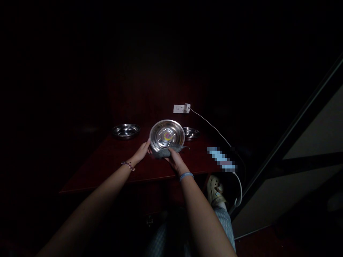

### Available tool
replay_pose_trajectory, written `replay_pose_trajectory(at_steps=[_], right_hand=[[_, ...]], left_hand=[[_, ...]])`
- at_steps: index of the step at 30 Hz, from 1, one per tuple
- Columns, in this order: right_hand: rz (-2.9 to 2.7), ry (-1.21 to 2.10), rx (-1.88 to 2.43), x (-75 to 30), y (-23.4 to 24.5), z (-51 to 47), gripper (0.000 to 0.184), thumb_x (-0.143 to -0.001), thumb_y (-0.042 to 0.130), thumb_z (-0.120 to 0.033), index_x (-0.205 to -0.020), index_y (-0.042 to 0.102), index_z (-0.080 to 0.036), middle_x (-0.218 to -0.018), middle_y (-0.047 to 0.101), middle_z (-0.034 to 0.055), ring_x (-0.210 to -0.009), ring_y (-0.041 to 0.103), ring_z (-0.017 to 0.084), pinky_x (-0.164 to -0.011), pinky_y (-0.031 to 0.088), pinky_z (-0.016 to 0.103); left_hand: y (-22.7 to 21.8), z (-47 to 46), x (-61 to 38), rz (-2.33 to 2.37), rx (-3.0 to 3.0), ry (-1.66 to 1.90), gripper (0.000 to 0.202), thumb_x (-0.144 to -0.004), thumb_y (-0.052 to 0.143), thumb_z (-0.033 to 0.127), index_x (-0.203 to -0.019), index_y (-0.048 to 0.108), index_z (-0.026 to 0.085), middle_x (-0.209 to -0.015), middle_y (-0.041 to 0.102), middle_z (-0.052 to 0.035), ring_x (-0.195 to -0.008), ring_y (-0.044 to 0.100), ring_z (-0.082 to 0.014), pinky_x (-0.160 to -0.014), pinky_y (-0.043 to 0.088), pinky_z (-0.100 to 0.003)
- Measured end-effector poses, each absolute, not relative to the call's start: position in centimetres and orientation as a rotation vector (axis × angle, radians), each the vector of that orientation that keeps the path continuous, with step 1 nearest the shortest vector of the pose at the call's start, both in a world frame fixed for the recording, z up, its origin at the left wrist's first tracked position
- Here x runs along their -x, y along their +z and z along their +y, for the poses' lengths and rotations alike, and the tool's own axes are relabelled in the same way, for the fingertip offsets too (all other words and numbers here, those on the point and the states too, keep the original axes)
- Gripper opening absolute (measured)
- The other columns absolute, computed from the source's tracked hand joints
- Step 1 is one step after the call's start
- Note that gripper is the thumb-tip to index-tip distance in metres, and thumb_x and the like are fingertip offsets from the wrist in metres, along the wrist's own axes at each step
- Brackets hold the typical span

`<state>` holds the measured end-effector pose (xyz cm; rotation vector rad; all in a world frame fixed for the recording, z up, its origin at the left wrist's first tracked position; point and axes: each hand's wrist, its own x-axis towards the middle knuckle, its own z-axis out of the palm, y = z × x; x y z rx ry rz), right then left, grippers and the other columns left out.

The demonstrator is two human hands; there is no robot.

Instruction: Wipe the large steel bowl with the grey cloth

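Note:
A shiny steel bowl [160, 130] with a yellow and red label inside is held tilted above the dark red table, its inside facing me. My left hand [143, 150] grips the bowl's left edge, thumb on the rim and fingers behind. At the lower right edge, my right hand [175, 160] holds a grey cloth [163, 152] with the thumb on top, and the cloth lies against the bowl's rim. The right hand's fingers are partly hidden below the cloth. Bracelets circle both wrists.
Another steel bowl [126, 132] stands on the table [107, 167] at left; a smaller bowl [192, 133] stands behind at right. A white cable [211, 125] runs from a charger in the wall socket [178, 109]. A pixelated device [221, 159] and a clog-wearing foot [213, 189] are at right.

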<state>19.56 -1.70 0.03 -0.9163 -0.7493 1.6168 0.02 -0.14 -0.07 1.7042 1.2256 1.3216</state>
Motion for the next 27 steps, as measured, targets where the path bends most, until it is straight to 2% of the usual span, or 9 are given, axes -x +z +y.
replay_pose_trajectory(at_steps=[10,16,23,27], right_hand=[[-0.752,1.612,0.892,-19.6,-0.2,-1.5,0.016,-0.085,0.064,-0.022,-0.101,0.063,-0.02,-0.099,0.076,0.0041,-0.094,0.072,0.019,-0.08,0.062,0.032],[-0.725,1.626,0.905,-19.5,0.4,-2.0,0.012,-0.088,0.061,-0.02,-0.1,0.063,-0.02,-0.097,0.075,0.0038,-0.093,0.072,0.018,-0.081,0.062,0.031],[-0.702,1.635,0.92,-19.5,1.0,-2.5,0.009,-0.089,0.059,-0.019,-0.098,0.064,-0.02,-0.094,0.075,0.0024,-0.094,0.071,0.017,-0.086,0.061,0.032],[-0.701,1.632,0.923,-19.6,1.1,-2.6,0.011,-0.09,0.059,-0.02,-0.1,0.064,-0.02,-0.097,0.075,0.0027,-0.098,0.071,0.017,-0.088,0.06,0.032]], left_hand=[[-0.3,0.1,0.0,1.269,-1.718,1.331,0.077,-0.088,0.022,0.08,-0.063,0.06,0.018,-0.055,0.062,-0.0051,-0.053,0.058,-0.0156,-0.055,0.047,-0.028],[0.0,-0.1,0.0,1.253,-1.74,1.315,0.079,-0.084,0.022,0.085,-0.061,0.059,0.019,-0.056,0.063,-0.0057,-0.054,0.057,-0.0156,-0.056,0.047,-0.028],[0.3,-0.4,-0.3,1.268,-1.712,1.324,0.078,-0.081,0.025,0.087,-0.061,0.058,0.019,-0.055,0.062,-0.0054,-0.053,0.055,-0.0157,-0.056,0.045,-0.029],[0.2,-0.6,-0.4,1.256,-1.706,1.341,0.069,-0.083,0.033,0.083,-0.066,0.056,0.02,-0.052,0.058,-0.0023,-0.051,0.054,-0.0153,-0.053,0.043,-0.029]])
